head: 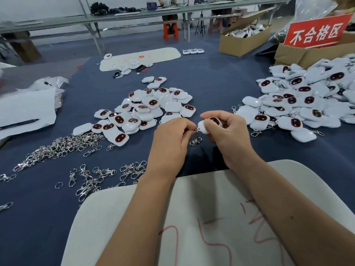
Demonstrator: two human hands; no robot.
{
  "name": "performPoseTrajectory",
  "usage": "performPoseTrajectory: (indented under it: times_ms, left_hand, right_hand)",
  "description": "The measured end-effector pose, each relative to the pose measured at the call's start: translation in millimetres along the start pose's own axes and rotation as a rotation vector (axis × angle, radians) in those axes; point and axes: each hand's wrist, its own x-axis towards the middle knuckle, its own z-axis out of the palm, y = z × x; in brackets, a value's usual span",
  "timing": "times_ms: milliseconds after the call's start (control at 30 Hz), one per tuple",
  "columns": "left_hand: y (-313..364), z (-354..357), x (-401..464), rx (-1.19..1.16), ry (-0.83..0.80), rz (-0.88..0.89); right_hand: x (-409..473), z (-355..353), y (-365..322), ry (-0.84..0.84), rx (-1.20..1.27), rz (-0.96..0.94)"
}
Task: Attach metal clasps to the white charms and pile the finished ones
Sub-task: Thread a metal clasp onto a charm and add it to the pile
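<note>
Charm heap [146, 110] at table [211, 77] centre. Clasp heap [57, 148] left of it, nearer person. Larger charm pile [307, 100] right. Cardboard boxes [244, 41] behind that pile. Paper sheet [25, 110] with pen [19, 123] on it, far left. Mat [140, 56] behind centre heap.

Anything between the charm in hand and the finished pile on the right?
Nothing visible. The charm, held in the right hand with its clasp pinched by the left hand, has bare blue tabletop toward the finished pile.

Long grey workbenches [134, 15] line a pale wall [48, 4], an orange stool [170, 31] beneath them.
</note>
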Motion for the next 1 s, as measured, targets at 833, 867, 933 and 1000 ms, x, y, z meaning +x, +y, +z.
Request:
performPoseTrajectory:
  times_ms: [833, 867, 933, 1000]
  left_hand:
    - [22.2, 11.2, 1.0, -0.739, 0.238, -0.591]
    - [21.1, 10.6, 1.2, -0.74, 0.258, -0.603]
    - [19.4, 10.3, 1.7, -0.717, 0.29, -0.617]
    - [19.4, 10.6, 1.2, -0.705, 0.299, -0.627]
  right_hand:
    - [2.2, -2.4, 1.9, -0.135, 0.228, 0.023]
    - [1.9, -3.0, 2.4, -0.177, 0.246, 0.022]
    - [1.4, -3.8, 3.9, -0.24, 0.279, 0.02]
    - [1.3, -3.5, 4.2, -0.254, 0.294, 0.028]
